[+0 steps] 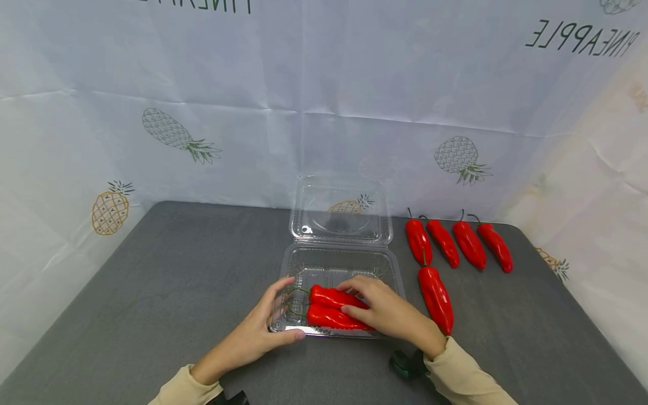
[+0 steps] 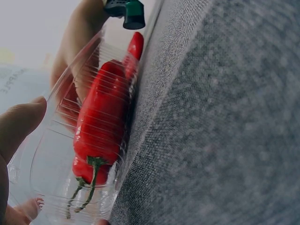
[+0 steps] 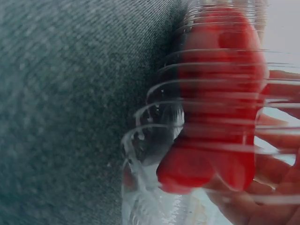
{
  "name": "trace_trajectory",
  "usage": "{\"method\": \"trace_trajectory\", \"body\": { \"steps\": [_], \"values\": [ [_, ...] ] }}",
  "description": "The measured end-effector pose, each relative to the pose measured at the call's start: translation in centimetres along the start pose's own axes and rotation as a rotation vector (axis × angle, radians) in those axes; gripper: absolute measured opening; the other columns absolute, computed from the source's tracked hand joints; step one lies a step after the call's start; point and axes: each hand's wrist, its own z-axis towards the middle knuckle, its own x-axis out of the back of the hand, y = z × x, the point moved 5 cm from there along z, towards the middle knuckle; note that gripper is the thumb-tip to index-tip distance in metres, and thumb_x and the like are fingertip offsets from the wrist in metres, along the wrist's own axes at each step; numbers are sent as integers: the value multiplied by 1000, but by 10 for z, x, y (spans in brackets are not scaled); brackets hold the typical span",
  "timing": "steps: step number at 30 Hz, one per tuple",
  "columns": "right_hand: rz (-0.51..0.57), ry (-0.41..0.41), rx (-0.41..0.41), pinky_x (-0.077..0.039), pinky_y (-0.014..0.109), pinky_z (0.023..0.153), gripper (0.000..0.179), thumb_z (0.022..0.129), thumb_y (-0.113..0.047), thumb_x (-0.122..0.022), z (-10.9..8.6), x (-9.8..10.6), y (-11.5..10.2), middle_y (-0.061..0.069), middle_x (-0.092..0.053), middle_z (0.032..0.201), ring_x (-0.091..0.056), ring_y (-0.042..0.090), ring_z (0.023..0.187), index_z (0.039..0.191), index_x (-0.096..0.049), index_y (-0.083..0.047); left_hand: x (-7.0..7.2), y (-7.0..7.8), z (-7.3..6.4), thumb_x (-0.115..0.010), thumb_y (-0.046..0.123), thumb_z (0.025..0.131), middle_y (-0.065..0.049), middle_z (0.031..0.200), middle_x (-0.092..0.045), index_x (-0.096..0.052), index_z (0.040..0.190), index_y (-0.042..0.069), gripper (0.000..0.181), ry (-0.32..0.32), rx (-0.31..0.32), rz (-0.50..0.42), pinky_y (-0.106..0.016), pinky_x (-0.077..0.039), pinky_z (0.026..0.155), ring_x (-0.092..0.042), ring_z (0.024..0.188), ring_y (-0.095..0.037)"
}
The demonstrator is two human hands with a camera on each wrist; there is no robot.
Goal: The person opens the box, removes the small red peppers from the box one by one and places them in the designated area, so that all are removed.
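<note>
A clear plastic clamshell box [image 1: 324, 261] sits in the middle of the table, its lid [image 1: 341, 232] folded back and leaning away. Two red peppers lie side by side in its front part, green stems to the left: a front pepper [image 1: 334, 318] and a back pepper [image 1: 324, 296]. My left hand [image 1: 253, 336] holds the box's front left corner, thumb at the front and fingers at the left side. Reaching into the box from the right, my right hand [image 1: 382, 306] grips the back pepper, thumb between the two peppers. Ribbed plastic blurs the peppers [image 3: 215, 103] in the right wrist view.
Several more red peppers [image 1: 468, 244] lie in a row at the table's back right. Another pepper [image 1: 436, 301] lies nearer, just right of the box. A white cloth printed with pineapples [image 1: 243, 152] hangs behind the grey table [image 1: 177, 281].
</note>
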Motion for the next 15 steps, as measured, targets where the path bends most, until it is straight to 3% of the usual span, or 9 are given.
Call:
{"method": "trace_trajectory", "body": {
  "steps": [15],
  "values": [
    [-40,-3,16,-59,35,88,36,91,-15,-70,5,-3,-2,3,-69,117,-63,14,98,125,-63,-7,0,0,0,-79,20,85,-19,162,-18,-18,154,8,93,1,-20,10,-50,-30,117,-26,147,-45]
  ]
}}
